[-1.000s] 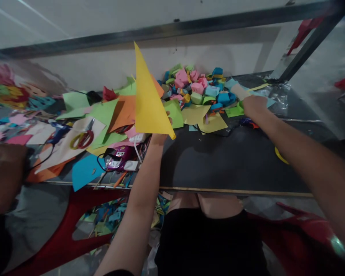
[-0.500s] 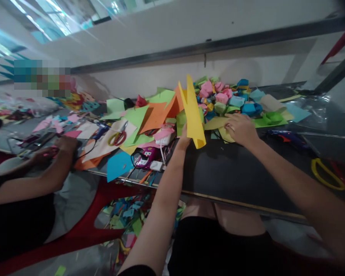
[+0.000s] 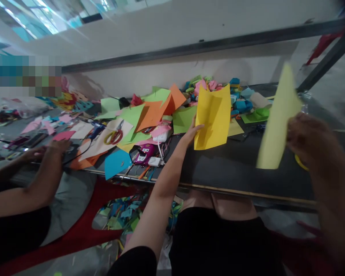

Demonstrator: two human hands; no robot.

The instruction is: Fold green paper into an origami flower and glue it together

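Observation:
My left hand (image 3: 193,133) is closed on the left edge of a bright yellow sheet of paper (image 3: 214,117), creased and held upright above the dark table. To the right, my right hand (image 3: 301,132), a little blurred, grips a paler yellow sheet of paper (image 3: 278,119) raised clear of the table. Behind the bright sheet lies a heap of small folded paper pieces (image 3: 199,86) in pink, blue and green, partly hidden by it. A green sheet (image 3: 184,119) lies just left of my left hand.
Orange paper (image 3: 151,115), scissors (image 3: 114,137) and a purple power strip (image 3: 145,154) lie to the left on the dark table (image 3: 218,168). A co-worker's hands (image 3: 56,147) work at far left. Paper scraps (image 3: 126,214) fill the space below the table edge.
My right hand has picked up the pale yellow sheet from the table and carried it right. The bright yellow sheet in my left hand has turned to show its broad face.

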